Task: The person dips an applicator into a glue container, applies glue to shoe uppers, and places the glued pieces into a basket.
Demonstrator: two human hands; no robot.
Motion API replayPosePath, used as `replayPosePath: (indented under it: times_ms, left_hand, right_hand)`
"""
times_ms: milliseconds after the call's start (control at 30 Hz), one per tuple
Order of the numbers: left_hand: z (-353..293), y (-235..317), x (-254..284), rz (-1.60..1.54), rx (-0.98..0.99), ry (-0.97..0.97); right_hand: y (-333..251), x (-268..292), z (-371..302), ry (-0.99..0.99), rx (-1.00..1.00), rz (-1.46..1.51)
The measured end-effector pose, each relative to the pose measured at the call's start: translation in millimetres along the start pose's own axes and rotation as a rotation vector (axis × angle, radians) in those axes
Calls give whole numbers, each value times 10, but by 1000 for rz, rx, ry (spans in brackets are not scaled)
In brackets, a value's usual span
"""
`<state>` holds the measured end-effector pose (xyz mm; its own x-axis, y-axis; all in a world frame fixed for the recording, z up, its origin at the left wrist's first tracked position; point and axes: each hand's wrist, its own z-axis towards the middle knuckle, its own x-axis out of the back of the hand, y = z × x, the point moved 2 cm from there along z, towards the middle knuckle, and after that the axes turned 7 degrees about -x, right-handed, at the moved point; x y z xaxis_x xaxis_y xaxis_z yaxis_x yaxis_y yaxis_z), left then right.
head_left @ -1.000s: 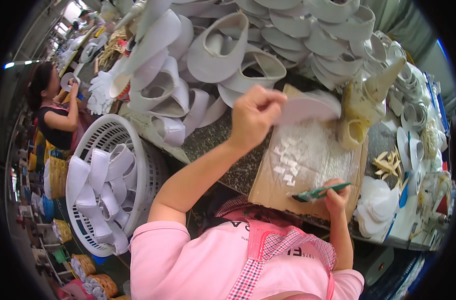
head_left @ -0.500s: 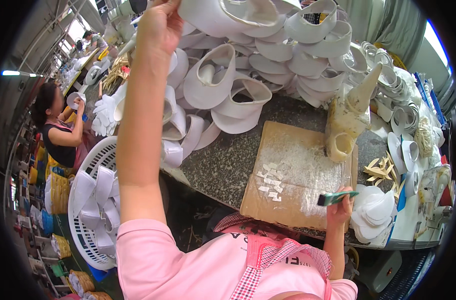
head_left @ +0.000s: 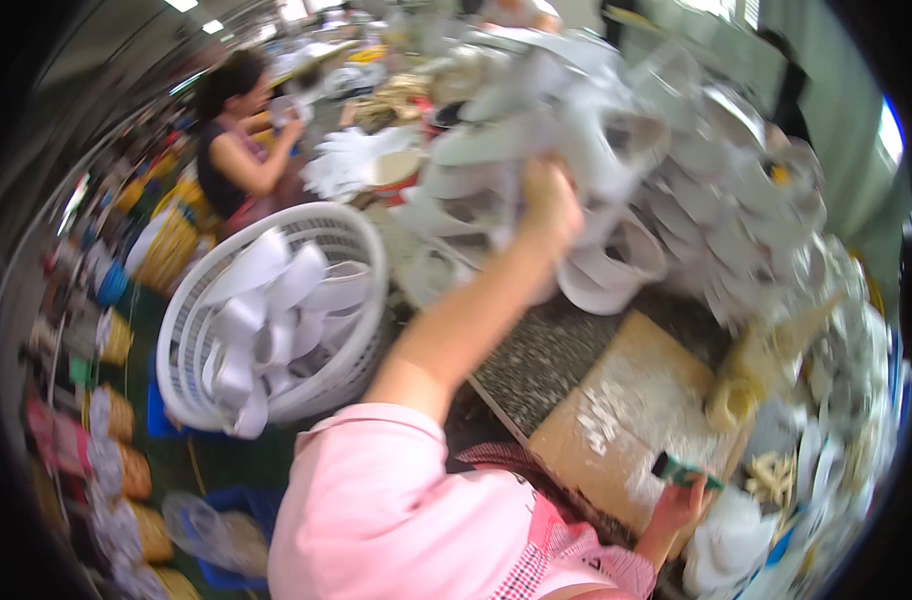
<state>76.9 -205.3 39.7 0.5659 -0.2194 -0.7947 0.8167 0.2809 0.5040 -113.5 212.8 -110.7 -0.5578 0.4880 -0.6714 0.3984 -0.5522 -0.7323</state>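
Reaching among the heaped white visors (head_left: 601, 170), we have our left hand (head_left: 551, 205) at the pile, where half a second ago it held one visor up; blur means we cannot tell whether its fingers grasp anything. Our right hand (head_left: 688, 495) keeps its fingers around a green brush (head_left: 701, 478) above the cardboard (head_left: 566, 435) on the counter (head_left: 536, 378). Beyond our left forearm (head_left: 456, 325), which partly hides the counter, stands a white basket (head_left: 374, 265); the scraps (head_left: 601, 420) on the cardboard look smeared.

Scraps (head_left: 601, 418) lie on a cardboard sheet (head_left: 666, 385) on the surface (head_left: 526, 370); visors (head_left: 611, 265) pile up behind it, and a basket (head_left: 373, 290) (with pieces (head_left: 266, 315) inside) stands left.
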Motion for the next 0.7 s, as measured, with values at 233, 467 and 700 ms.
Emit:
replayPosePath:
  times_ms: [233,467,700]
  left_hand:
    - [-629,-264,515,-139,82,494]
    - [-775,43,321,-4,296,518]
    - [-1374,179,348,101,403,368]
  right_hand:
    - [13,1,59,-283,-178,106]
    - [-35,-352,-114,-135,-102,-29]
    - [-173,-751,-213,-40,-97,-94]
